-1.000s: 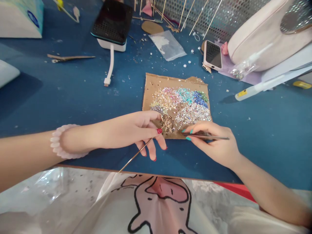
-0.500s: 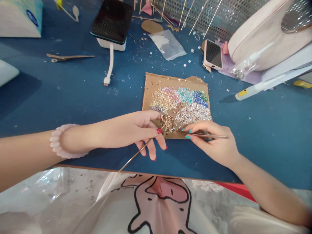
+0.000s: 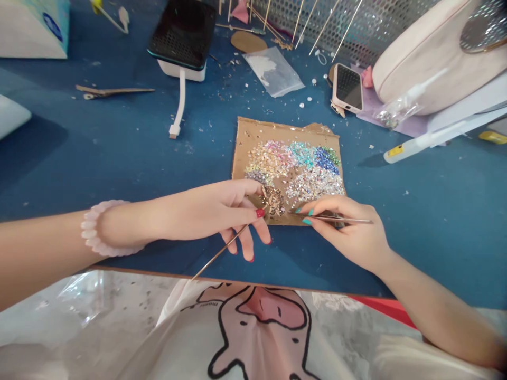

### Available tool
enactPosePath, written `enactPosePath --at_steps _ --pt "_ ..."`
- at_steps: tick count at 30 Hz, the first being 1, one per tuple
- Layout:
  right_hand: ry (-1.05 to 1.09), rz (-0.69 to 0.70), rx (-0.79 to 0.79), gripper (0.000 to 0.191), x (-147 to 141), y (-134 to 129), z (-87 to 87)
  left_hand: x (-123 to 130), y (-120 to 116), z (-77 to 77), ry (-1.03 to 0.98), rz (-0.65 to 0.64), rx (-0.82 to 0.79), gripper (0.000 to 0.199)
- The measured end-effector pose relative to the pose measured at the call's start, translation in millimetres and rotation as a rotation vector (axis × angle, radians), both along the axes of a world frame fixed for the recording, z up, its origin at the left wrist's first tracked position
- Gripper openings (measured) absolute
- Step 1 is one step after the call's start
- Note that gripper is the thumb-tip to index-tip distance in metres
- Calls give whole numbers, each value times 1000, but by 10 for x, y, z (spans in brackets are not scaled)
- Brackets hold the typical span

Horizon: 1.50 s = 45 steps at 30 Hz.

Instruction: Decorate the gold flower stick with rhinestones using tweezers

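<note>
My left hand (image 3: pixel 233 208) pinches a thin gold hairpin stick (image 3: pixel 217 254) near its top, where a gold openwork flower ornament (image 3: pixel 273 200) sits above the cardboard. Its other fingers are loosely spread below. My right hand (image 3: pixel 344 227) is closed around slim metal tweezers (image 3: pixel 336 218), their tips pointing left, just short of the flower. Whether the tips hold anything is too small to tell. Behind both hands lies a piece of cardboard (image 3: pixel 273 129) covered in small rhinestones (image 3: pixel 312 184), sorted by colour: white, blue, teal, pink, yellow and others.
At the back are a black phone on a white charger (image 3: pixel 182 37), a clear plastic bag (image 3: pixel 273 71) and upright sticks. To the right lie a pink-cased phone (image 3: pixel 347 88), a glue pen (image 3: pixel 412 145) and a pale rounded case (image 3: pixel 420 58). A hair clip (image 3: pixel 114 92) lies left.
The tweezer tips have shifted very slightly beside the flower. Both hands otherwise keep their places, and the view has moved a little.
</note>
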State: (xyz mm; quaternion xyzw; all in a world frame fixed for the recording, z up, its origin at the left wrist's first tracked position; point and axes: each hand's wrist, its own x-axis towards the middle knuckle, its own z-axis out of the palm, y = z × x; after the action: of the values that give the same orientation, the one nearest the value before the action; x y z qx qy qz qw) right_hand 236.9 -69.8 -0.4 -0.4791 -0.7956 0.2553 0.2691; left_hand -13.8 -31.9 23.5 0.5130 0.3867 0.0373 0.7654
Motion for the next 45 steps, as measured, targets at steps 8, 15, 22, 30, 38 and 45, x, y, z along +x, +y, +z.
enactPosePath --at_steps 8,15,22,30,38,45 --pt "-1 10 -6 5 10 11 9 -6 10 -14 -17 -21 5 7" --pt "4 20 -5 7 9 3 35 -22 16 -36 -54 -39 16 8" --pt "-4 -7 -13 5 11 8 30 -31 12 -50 -69 -42 16 8" --pt "15 -9 -67 4 24 4 16 -32 15 -72 -77 -50 35 9" --pt "15 7 -63 5 26 4 12 -51 9 -93 -92 -44 24 11" --pt "26 26 -26 6 22 0 22 -42 11 -97 -89 -45 20 11"
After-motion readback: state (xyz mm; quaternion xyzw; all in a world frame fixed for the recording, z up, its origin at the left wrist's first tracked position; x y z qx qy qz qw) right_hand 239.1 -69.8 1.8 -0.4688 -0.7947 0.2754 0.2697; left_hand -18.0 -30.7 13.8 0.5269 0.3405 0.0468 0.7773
